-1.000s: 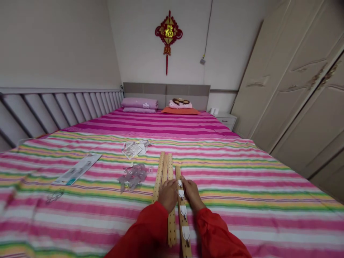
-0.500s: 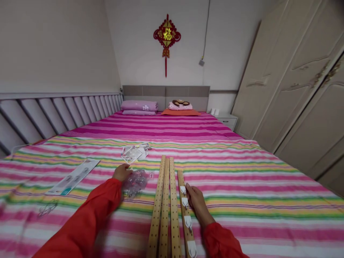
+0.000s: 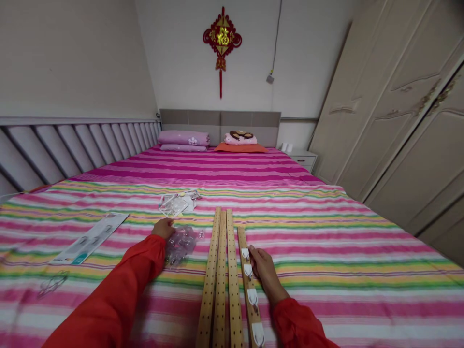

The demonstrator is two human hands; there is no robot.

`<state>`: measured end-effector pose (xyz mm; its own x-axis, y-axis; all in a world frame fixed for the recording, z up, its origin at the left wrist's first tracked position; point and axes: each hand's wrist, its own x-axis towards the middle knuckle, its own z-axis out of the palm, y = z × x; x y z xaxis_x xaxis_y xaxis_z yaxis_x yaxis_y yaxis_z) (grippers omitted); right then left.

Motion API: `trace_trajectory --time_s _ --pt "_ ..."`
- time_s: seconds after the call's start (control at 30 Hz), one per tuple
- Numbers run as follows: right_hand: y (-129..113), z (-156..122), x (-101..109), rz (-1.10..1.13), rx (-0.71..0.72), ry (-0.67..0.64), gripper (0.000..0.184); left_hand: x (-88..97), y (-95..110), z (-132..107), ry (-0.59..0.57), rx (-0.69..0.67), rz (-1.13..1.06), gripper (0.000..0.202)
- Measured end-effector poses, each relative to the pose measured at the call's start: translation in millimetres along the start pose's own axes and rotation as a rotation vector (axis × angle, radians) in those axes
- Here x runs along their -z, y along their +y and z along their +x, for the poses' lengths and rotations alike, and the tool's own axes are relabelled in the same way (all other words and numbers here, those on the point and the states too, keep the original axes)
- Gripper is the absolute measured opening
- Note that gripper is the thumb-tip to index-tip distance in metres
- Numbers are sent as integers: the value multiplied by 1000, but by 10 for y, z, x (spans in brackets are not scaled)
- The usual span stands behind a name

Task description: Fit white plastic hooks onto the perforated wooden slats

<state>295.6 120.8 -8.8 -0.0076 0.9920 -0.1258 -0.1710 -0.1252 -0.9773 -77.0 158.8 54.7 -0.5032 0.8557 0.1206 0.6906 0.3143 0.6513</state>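
Note:
My left hand (image 3: 163, 228) is closed at the upper left edge of a clear plastic bag (image 3: 182, 244) with small shiny pieces inside, lying on the striped sheet. My right hand (image 3: 264, 269) has its fingers together against the right edge of a short wooden strip (image 3: 241, 237), beside the topmost white hook (image 3: 245, 253). Several white hooks sit in a row down this strip. Left of it lie three longer wooden strips (image 3: 232, 275) dotted with small holes, roughly parallel and pointing away from me. My fingertips are partly hidden on both hands.
Beyond the bag lies a heap of opened packaging (image 3: 179, 202). A printed card (image 3: 90, 239) and a thin, clear tangled piece (image 3: 53, 282) rest at left. A slatted rail (image 3: 81, 145) borders the bed's left side; a wardrobe (image 3: 391, 135) stands at right.
The whole view has shifted slightly, so things appear a little higher and further left. Both hands stay at the same places on the bag and the strip.

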Motion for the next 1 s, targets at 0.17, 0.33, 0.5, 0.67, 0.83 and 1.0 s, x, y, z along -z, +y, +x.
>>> trace_trajectory --time_s 0.17,0.33,0.5,0.67,0.83,1.0 --pt "3 10 -2 -15 -2 1 53 92 22 -96 70 103 -28 32" --pt "7 20 -4 -10 -3 12 54 302 58 -214 122 176 -154 44" --pt "15 24 -5 -8 8 6 53 509 145 -331 212 222 -403 49" --pt "-3 1 5 8 25 -13 51 544 331 -655 206 281 -722 33" --pt "-66 -78 2 115 65 18 45 261 637 -1230 12 336 -1059 20" --pt "-201 -233 7 155 90 129 38 -161 969 -1748 -198 409 -1261 20"
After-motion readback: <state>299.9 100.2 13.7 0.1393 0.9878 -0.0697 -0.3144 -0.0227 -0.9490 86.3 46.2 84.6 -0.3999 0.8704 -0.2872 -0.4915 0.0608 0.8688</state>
